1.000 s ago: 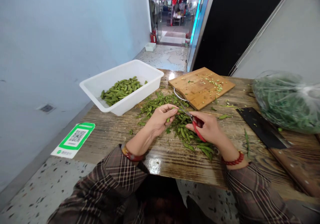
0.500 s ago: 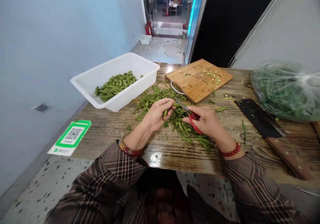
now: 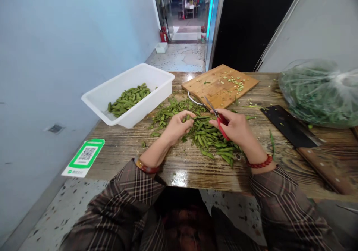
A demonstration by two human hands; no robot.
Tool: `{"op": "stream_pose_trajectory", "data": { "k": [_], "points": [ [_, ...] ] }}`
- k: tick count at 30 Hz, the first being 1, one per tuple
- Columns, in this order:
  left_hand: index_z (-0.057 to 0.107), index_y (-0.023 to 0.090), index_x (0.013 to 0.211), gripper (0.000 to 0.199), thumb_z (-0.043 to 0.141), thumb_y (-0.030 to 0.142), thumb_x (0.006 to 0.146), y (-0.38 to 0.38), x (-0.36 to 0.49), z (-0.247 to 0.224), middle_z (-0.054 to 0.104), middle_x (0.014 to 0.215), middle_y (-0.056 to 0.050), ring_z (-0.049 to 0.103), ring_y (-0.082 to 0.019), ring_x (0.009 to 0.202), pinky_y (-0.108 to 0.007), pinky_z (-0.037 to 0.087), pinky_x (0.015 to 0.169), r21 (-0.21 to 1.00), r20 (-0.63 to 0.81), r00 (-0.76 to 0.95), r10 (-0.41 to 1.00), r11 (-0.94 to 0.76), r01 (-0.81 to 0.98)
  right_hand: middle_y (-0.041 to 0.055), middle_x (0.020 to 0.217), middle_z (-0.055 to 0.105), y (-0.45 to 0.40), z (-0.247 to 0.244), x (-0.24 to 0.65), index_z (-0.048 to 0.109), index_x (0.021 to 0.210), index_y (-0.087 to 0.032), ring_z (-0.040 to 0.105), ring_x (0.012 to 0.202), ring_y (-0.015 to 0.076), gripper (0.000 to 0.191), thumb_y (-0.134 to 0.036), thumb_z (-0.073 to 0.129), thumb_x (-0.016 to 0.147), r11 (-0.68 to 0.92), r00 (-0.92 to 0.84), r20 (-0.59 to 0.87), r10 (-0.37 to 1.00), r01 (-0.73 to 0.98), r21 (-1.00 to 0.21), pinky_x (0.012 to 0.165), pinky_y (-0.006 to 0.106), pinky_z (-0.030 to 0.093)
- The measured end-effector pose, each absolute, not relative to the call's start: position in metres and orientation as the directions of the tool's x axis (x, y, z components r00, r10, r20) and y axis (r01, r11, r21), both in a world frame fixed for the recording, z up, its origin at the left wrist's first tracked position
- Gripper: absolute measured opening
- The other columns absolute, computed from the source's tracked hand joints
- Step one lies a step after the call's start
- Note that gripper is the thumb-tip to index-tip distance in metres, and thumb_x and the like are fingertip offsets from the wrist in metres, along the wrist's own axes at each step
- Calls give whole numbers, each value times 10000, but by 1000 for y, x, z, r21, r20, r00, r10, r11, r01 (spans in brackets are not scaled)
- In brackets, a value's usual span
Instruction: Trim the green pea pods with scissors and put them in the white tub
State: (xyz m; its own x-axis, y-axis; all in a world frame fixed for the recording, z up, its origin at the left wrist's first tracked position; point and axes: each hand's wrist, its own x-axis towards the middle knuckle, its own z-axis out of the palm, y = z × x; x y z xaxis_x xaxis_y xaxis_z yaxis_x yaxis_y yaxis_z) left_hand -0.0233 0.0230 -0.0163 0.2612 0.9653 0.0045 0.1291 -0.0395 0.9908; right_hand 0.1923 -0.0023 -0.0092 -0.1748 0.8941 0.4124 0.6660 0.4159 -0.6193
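Pods lie in a loose green pile on the table, beneath and around both hands. The left hand is drawn narrow, thumb against fingers, with green showing there; whether it grips a pod is too small to tell. The right hand holds red-handled scissors, their blades pointing away and overlapping the cutting board's near edge in the view — contact cannot be told.

A strip of wood separates the pile from the near table edge, giving the forearms some room. Ahead, the wooden cutting board bears pale chopped bits; to the left, a white tub holds more pods. On the right the room narrows: a cleaver slants toward the near edge, handle closest, with a plastic bag of greens just beyond its blade. At the left table edge — partly past it — sits a green-and-white card.
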Motion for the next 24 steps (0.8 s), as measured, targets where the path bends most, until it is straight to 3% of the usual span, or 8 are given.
{"op": "stream_pose_trajectory", "data": {
  "k": [2, 5, 9, 13, 16, 20, 24],
  "points": [
    [671, 168, 959, 219, 627, 198, 747, 25, -21, -23, 707, 925, -57, 652, -162, 814, -270, 499, 721, 897, 159, 309, 938, -268, 353, 7, 648, 567, -2, -9, 192, 682, 1092, -150, 487, 571, 142, 467, -519, 604, 816, 433, -193, 417, 888, 660, -614, 561, 253, 356],
    [698, 186, 1053, 286, 590, 191, 787, 27, -18, -31, 707, 1061, -74, 638, -207, 995, -340, 453, 933, 698, 251, 457, 853, -486, 525, 13, 661, 581, -3, -9, 189, 683, 1101, -149, 507, 592, 150, 465, -508, 606, 816, 449, -218, 418, 882, 659, -603, 580, 256, 368],
    [681, 190, 1080, 289, 565, 209, 817, 27, -17, -36, 704, 1037, -75, 629, -211, 975, -345, 453, 913, 578, 230, 535, 813, -556, 597, 16, 673, 591, -4, -9, 188, 678, 1120, -156, 518, 605, 154, 457, -495, 594, 825, 452, -235, 409, 882, 667, -592, 587, 257, 375],
    [656, 169, 857, 110, 631, 215, 760, 27, -18, -32, 661, 839, -42, 593, -183, 807, -311, 455, 784, 602, 209, 448, 869, -475, 642, 12, 659, 582, -4, -9, 188, 679, 1118, -155, 513, 591, 152, 459, -499, 587, 829, 454, -235, 414, 879, 675, -582, 577, 257, 375],
    [574, 169, 716, 91, 650, 216, 733, 26, -19, -26, 584, 714, 5, 532, -135, 708, -257, 429, 706, 754, 222, 349, 910, -387, 530, 8, 642, 576, -3, -11, 189, 684, 1098, -158, 511, 579, 149, 452, -506, 589, 826, 457, -221, 428, 876, 661, -595, 572, 257, 381],
    [513, 172, 741, 223, 674, 327, 738, 21, -22, -16, 548, 655, 35, 435, -64, 503, -185, 329, 485, 982, 79, 229, 970, -115, 148, 7, 633, 586, -3, -12, 189, 691, 1080, -172, 516, 568, 150, 441, -511, 600, 815, 444, -217, 411, 886, 652, -614, 550, 257, 385],
    [540, 171, 837, 350, 772, 344, 640, 17, -23, -7, 603, 661, 21, 397, -34, 414, -160, 197, 382, 979, -94, 188, 978, 125, -159, 20, 686, 625, -4, -13, 188, 687, 1093, -181, 536, 597, 157, 442, -501, 636, 792, 464, -273, 384, 882, 651, -601, 577, 266, 411]
  ]
}}
